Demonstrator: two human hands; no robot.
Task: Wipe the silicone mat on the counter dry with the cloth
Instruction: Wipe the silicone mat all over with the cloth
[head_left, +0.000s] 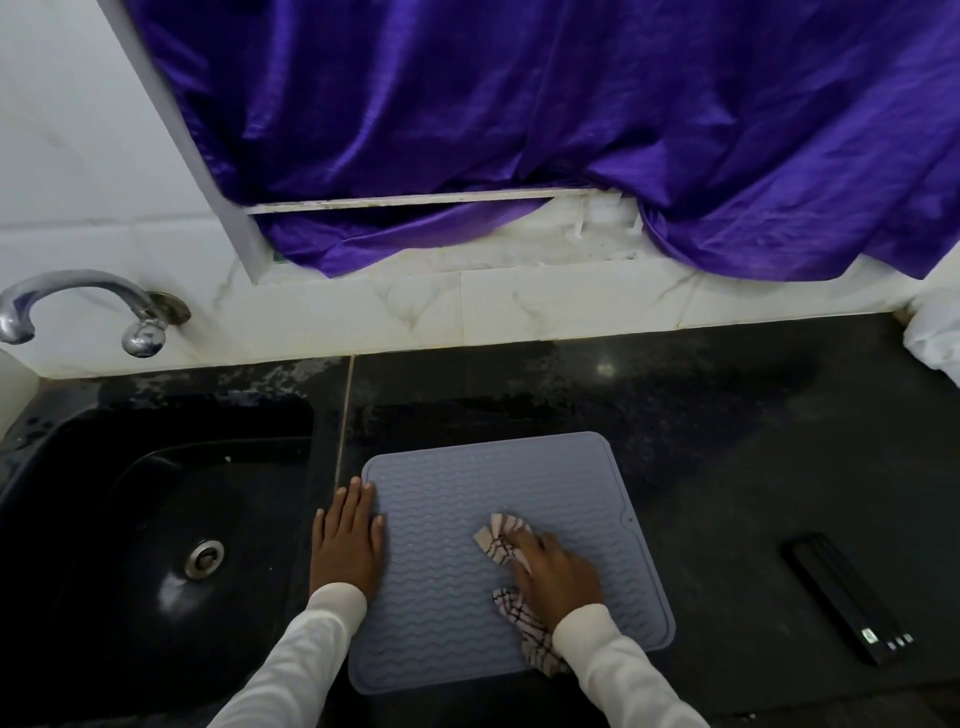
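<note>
A: Where's the mat (519, 493)?
B: Flat on the dark counter (727, 415), just right of the sink (130, 519).
A: Left hand (347, 543)?
B: Flat, fingers straight, pressing the mat's left edge. Probably pinning it so it doesn't slide.
A: Right hand (556, 571)?
B: On the bunched checked cloth (504, 540) mid-mat, fingers curled over it, pressing down to wipe.
A: Dry yet?
B: Can't tell, too blurry.

Head view, looking steeply down
</note>
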